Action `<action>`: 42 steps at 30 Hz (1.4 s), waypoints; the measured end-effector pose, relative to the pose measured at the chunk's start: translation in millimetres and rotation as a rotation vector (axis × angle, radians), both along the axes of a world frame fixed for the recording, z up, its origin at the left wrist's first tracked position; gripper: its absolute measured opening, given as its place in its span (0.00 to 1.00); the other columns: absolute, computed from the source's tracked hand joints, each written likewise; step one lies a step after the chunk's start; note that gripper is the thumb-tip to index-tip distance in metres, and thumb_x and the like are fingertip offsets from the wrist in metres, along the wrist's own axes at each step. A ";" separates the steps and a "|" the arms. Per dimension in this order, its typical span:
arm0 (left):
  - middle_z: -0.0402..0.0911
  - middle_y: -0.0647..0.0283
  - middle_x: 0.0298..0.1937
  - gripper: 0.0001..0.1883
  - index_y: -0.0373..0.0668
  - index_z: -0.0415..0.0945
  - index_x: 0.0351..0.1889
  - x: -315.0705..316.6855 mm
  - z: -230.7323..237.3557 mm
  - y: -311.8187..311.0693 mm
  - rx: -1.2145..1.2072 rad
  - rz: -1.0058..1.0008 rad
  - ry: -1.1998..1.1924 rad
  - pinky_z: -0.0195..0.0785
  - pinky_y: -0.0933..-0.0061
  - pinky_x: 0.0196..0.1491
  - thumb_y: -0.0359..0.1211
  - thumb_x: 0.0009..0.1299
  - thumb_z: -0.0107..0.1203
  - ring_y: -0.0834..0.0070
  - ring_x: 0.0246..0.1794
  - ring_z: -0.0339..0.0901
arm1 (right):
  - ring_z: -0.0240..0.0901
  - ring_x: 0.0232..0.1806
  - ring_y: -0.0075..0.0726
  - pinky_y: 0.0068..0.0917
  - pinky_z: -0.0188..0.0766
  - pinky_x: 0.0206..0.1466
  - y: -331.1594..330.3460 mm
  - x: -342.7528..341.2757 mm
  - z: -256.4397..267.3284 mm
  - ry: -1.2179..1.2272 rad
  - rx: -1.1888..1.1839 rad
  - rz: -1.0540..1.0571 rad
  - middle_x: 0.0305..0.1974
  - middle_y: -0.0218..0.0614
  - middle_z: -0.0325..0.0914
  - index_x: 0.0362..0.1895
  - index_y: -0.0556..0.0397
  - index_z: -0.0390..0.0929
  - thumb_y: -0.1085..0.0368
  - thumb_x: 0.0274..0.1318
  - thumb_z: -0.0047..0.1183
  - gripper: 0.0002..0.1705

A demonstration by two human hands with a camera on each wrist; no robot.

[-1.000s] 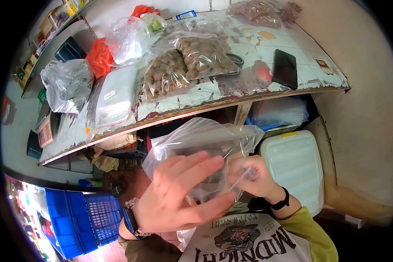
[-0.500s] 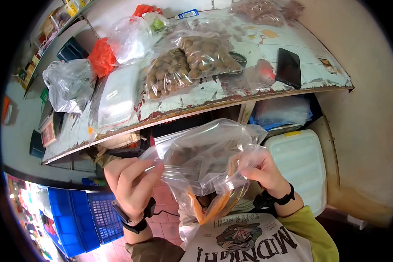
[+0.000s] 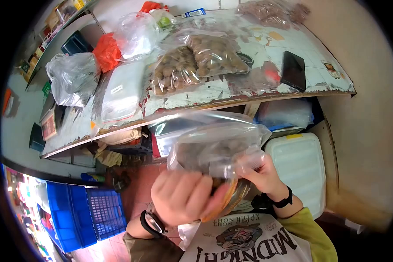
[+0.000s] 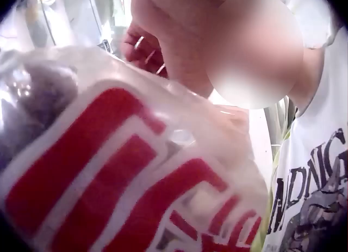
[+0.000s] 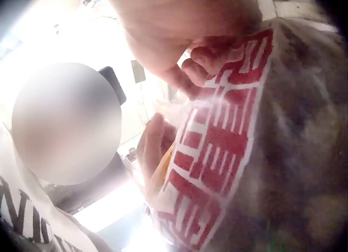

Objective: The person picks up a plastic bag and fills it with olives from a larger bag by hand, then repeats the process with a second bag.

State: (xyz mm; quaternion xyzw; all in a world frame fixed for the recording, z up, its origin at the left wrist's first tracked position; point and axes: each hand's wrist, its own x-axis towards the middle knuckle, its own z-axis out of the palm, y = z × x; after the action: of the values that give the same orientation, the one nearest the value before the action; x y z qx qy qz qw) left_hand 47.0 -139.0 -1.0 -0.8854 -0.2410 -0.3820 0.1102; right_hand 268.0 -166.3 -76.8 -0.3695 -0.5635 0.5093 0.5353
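A clear plastic bag [image 3: 218, 142] with red and orange print hangs between both hands in front of the table, and brownish lumps show through it. Its red lettering fills much of the left wrist view and the right wrist view. My right hand [image 3: 260, 174] pinches the bag's upper right edge with thumb and fingers. Near the middle of the same edge, my left hand [image 3: 181, 196] grips the plastic with curled fingers, slightly blurred. The left fingertips are hidden in the head view.
Two filled clear bags [image 3: 174, 72] of brown round pieces lie on the table [image 3: 231, 94]. A phone [image 3: 293, 70], a stack of flat plastic bags [image 3: 122, 94] and grey and red bags are there too. Below stand a white lidded box [image 3: 294, 174] and a blue crate [image 3: 105, 214].
My left hand crossed from in front of the bag to its left edge, then moved right to its middle. The bag's wide mouth has narrowed. My right hand kept its hold.
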 end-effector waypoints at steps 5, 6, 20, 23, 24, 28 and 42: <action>0.76 0.61 0.29 0.16 0.41 0.74 0.35 6.5 8.1 7.0 -0.318 0.116 -0.087 0.64 0.65 0.29 0.30 0.53 0.70 0.61 0.26 0.74 | 0.72 0.23 0.22 0.22 0.64 0.27 -7.0 -8.3 -4.2 -0.134 0.017 -0.090 0.23 0.30 0.78 0.31 0.57 0.82 0.67 0.55 0.64 0.07; 0.76 0.61 0.30 0.15 0.41 0.75 0.35 6.8 6.3 7.7 -0.324 0.114 -0.101 0.64 0.64 0.29 0.26 0.52 0.68 0.61 0.25 0.73 | 0.71 0.21 0.24 0.23 0.64 0.26 -7.5 -9.5 -3.3 -0.250 0.085 -0.120 0.22 0.31 0.77 0.31 0.56 0.81 0.65 0.52 0.67 0.09; 0.84 0.51 0.40 0.11 0.37 0.77 0.37 -61.7 -1.4 7.0 -0.825 -0.140 -0.673 0.74 0.68 0.44 0.28 0.57 0.64 0.62 0.40 0.81 | 0.58 0.18 0.21 0.21 0.51 0.22 0.3 -5.7 -3.4 -0.073 0.240 -0.042 0.18 0.31 0.69 0.29 0.55 0.80 0.62 0.64 0.52 0.13; 0.85 0.55 0.38 0.09 0.38 0.78 0.36 -70.3 9.0 11.2 -0.991 -0.206 -0.307 0.73 0.69 0.41 0.29 0.59 0.63 0.63 0.38 0.80 | 0.59 0.19 0.23 0.22 0.51 0.23 -4.5 3.9 3.4 0.100 -0.037 0.080 0.19 0.31 0.71 0.28 0.58 0.80 0.48 0.70 0.40 0.29; 0.85 0.56 0.38 0.08 0.39 0.78 0.36 -71.0 6.6 12.5 -0.991 -0.237 -0.240 0.73 0.70 0.40 0.28 0.59 0.62 0.63 0.37 0.80 | 0.58 0.19 0.23 0.22 0.50 0.23 -4.7 6.3 -3.1 0.050 0.004 0.081 0.19 0.31 0.72 0.27 0.60 0.80 0.41 0.72 0.30 0.38; 0.83 0.56 0.38 0.10 0.37 0.78 0.39 -67.6 -2.6 13.0 -0.971 -0.259 -0.245 0.72 0.72 0.41 0.21 0.59 0.60 0.63 0.37 0.80 | 0.59 0.19 0.22 0.23 0.52 0.24 -5.1 12.8 -3.3 0.165 0.041 0.138 0.19 0.30 0.71 0.26 0.60 0.79 0.44 0.72 0.34 0.35; 0.75 0.53 0.44 0.15 0.37 0.63 0.48 -66.7 -13.2 -4.0 -1.021 -0.078 -0.862 0.71 0.74 0.42 0.21 0.67 0.55 0.73 0.36 0.75 | 0.62 0.21 0.26 0.25 0.59 0.27 -5.7 1.9 10.3 -0.152 0.016 0.050 0.19 0.33 0.70 0.21 0.58 0.69 0.62 0.70 0.43 0.22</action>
State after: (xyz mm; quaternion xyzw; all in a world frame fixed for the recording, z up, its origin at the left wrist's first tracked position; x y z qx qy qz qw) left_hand -19.6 -143.1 -14.2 -0.6025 -0.3820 -0.5433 -0.4426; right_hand 270.0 -172.0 -66.5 -0.3886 -0.6155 0.4884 0.4812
